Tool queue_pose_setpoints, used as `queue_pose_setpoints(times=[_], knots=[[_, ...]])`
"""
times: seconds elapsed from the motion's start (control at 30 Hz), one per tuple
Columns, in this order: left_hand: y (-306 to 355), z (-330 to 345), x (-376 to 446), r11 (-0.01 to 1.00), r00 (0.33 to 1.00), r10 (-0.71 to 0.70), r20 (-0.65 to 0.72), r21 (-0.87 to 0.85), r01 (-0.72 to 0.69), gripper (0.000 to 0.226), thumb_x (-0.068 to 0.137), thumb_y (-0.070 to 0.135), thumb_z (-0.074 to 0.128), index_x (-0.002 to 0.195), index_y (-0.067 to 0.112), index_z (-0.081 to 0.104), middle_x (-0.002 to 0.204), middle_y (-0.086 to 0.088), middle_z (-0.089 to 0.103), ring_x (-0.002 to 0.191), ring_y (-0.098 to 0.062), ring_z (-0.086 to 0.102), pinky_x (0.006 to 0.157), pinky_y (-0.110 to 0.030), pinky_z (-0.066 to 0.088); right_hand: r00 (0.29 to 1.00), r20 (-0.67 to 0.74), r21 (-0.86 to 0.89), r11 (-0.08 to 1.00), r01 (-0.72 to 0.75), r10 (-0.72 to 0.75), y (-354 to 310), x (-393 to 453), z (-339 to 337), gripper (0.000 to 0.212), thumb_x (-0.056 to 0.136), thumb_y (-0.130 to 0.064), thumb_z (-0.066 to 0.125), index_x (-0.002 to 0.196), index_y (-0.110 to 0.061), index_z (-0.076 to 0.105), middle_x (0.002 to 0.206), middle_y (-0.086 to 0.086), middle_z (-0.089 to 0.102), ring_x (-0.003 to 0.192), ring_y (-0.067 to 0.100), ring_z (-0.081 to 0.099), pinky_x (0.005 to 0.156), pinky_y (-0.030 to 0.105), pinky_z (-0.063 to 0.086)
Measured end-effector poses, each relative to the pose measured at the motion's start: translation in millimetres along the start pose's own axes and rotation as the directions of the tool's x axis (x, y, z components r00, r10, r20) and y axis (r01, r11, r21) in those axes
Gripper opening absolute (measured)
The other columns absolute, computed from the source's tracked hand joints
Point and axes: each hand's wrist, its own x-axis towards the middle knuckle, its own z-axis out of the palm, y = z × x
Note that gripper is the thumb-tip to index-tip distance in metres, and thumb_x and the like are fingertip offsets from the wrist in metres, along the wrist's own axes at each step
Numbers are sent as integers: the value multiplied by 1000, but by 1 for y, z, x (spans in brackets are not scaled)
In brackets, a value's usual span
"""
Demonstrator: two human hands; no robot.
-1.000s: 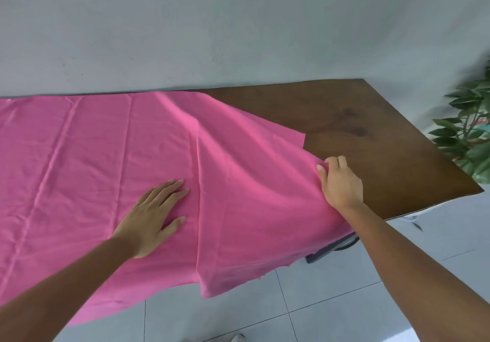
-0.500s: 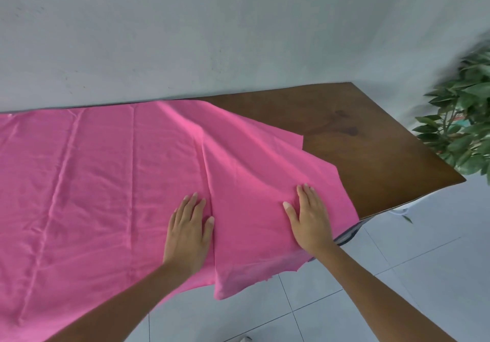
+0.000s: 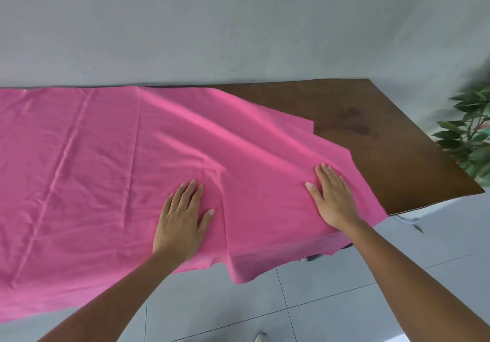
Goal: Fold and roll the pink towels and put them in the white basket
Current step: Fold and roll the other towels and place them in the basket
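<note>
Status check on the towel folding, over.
Left hand and right hand flat, pressing pink towel. Towel spread on table, near edge overhanging. No basket in view.

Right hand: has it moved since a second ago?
Yes. The right hand left the towel's edge near the bare table and came inward, now flat on the pink towel.

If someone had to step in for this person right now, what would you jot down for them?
Left hand: flat, fingers straight, pressing on the pink towel.
Right hand: flat on the towel's folded-over right part, near its edge.
The towel is spread over the brown wooden table, its near edge hanging off the front. One flap is laid over at the right, wrinkled and uneven.
Done: a first fold begun.
Left: smooth it, finish folding, roll it, put it in the white basket, which is not in view. No other towels can be seen.
</note>
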Motion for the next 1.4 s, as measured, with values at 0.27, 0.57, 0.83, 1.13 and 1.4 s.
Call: queue_pose_setpoints(times=[0.27,0.57,0.83,1.13,1.4], knots=[[4,-4,-1,998,1000,-3,12,63,2,75,100,66,16,161,24,22,168,8,14,156,-12,7,127,-35,7,992,24,-9,992,124,-124,28,37,-13,81,98,-68,10,164,-21,8,171,-4,1,156,10,-2,127,34,-1],[10,-7,-2,996,1000,-15,5,85,14,73,100,64,22,159,23,29,166,5,25,155,-17,18,126,-41,16,986,13,-31,985,169,-169,27,38,-13,83,99,-67,4,163,-15,6,171,4,-2,157,17,-5,127,38,-3],[39,-11,25,996,995,-91,-29,-19,91,75,96,67,27,151,19,42,160,-4,36,148,-22,30,120,-44,24,981,-37,51,980,192,-190,27,43,-16,91,94,-71,-1,159,-13,27,168,9,20,156,26,12,126,43,8],[83,-19,147,996,999,26,32,-80,-24,83,89,74,18,155,26,34,166,0,24,153,-20,19,122,-43,18,935,-270,214,933,290,-229,19,99,-52,55,105,-51,35,142,-14,52,148,4,51,140,24,41,118,43,25],[69,-1,259,999,988,45,148,-37,-39,74,99,66,25,162,27,17,169,1,12,156,-19,5,126,-42,9,991,45,196,974,111,-122,0,215,-70,66,107,-50,34,157,-8,31,162,8,35,150,23,32,122,40,24]])
